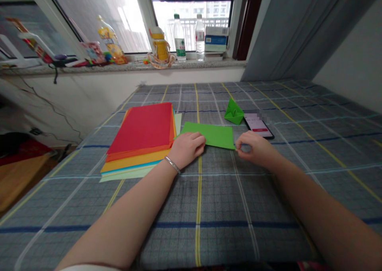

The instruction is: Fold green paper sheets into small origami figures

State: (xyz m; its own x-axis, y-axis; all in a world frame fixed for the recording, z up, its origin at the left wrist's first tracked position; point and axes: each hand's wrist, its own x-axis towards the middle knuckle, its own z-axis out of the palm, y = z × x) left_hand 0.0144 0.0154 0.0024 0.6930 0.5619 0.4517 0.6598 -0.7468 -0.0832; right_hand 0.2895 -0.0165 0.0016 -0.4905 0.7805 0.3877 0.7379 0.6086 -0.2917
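Note:
A green sheet of paper (217,135), a long rectangle that looks folded, lies crosswise in front of me. My left hand (188,147), with a silver bangle at the wrist, is closed on its left near edge, fingers curled over the paper. At the right near corner, the thumb and forefinger of my right hand (253,148) are pinched together on the paper. Just beyond its right end stands a folded green paper shape (234,112) with a pointed top. Some of the sheet's left end is hidden under my left hand.
Left of the green sheet lies a stack of coloured paper (146,127), red on top. A lit phone (258,125) rests beyond my right hand. Plaid cloth (179,207) covers the surface. Bottles (179,40), a yellow cup (161,48) and boxes (216,39) line the windowsill.

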